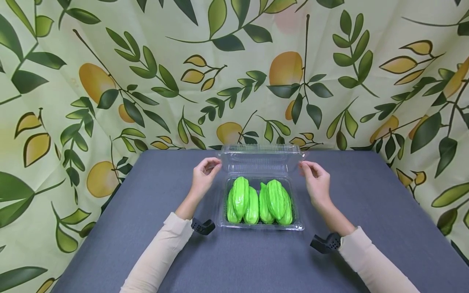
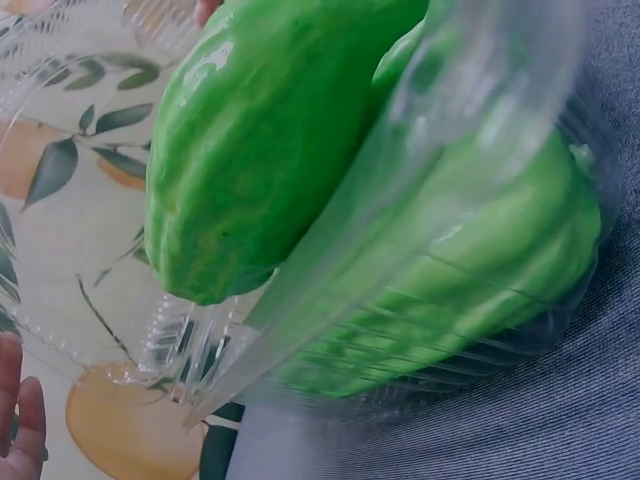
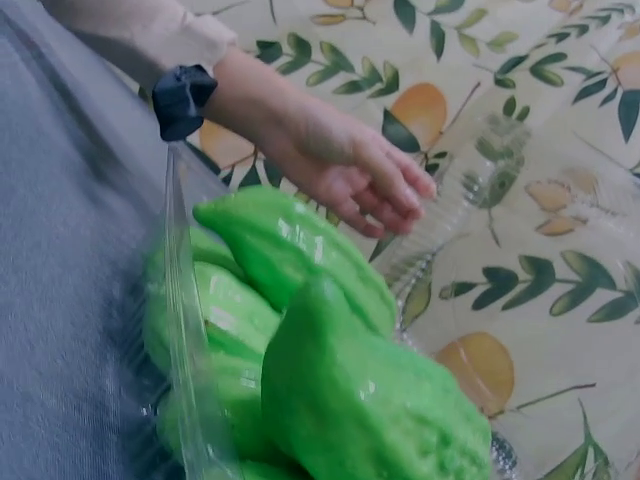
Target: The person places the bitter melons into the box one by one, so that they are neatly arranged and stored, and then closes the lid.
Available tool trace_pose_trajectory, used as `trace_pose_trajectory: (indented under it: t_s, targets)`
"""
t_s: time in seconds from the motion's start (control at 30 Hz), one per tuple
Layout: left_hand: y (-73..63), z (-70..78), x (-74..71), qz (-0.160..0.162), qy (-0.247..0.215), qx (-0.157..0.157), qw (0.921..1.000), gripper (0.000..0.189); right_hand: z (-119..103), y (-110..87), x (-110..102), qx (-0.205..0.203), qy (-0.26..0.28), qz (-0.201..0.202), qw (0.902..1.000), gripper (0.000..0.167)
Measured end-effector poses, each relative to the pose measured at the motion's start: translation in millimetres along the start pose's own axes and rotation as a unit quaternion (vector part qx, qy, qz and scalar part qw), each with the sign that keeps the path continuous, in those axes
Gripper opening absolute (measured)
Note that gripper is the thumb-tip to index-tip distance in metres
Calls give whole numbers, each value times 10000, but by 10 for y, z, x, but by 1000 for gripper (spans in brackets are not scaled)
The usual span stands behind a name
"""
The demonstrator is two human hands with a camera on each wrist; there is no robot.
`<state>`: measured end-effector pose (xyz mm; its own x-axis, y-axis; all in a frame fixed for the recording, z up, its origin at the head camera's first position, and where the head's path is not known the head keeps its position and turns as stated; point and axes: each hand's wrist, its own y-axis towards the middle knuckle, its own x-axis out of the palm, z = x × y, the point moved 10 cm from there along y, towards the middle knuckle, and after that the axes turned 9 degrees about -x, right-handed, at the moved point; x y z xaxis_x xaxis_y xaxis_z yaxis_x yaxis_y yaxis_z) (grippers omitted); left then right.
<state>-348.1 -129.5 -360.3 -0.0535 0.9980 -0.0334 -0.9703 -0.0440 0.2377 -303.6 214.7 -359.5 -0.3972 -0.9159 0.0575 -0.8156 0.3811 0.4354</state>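
A clear plastic clamshell container (image 1: 261, 226) sits on the table with its lid (image 1: 261, 160) raised at the far side. Inside lie ridged, glossy green gourds (image 1: 240, 197) in two groups, the upper ones resting on those below. My left hand (image 1: 205, 173) pinches the lid's left edge between thumb and fingers. At the opposite edge, my right hand (image 1: 316, 181) pinches the lid's right corner. From the left wrist, a gourd (image 2: 260, 140) shows large beside the container's clear wall. In the right wrist view the left hand (image 3: 345, 170) is beyond the gourds (image 3: 360, 390).
A dark grey cloth covers the table (image 1: 165, 175). Close behind it hangs a curtain (image 1: 146, 81) printed with leaves and orange fruit, which also runs along both sides. Black wrist cameras (image 1: 203, 226) are worn at both sleeve cuffs.
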Motion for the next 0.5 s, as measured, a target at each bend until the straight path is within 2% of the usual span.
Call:
trace_pose_trajectory:
  t_s: [0.17,0.33,0.5]
  targets:
    - [-16,-31,-23,87,-90,-137,9998,18,4,-50,16,373,250,-13,9990,15]
    - [-46,-63,-56,271,-304,-278,9988,21,38,-90,25,763,250,-149,9967,18]
    - [-91,-68,-67,396,-301,-414,9979,22,66,-126,13,989,233,-236,9945,18]
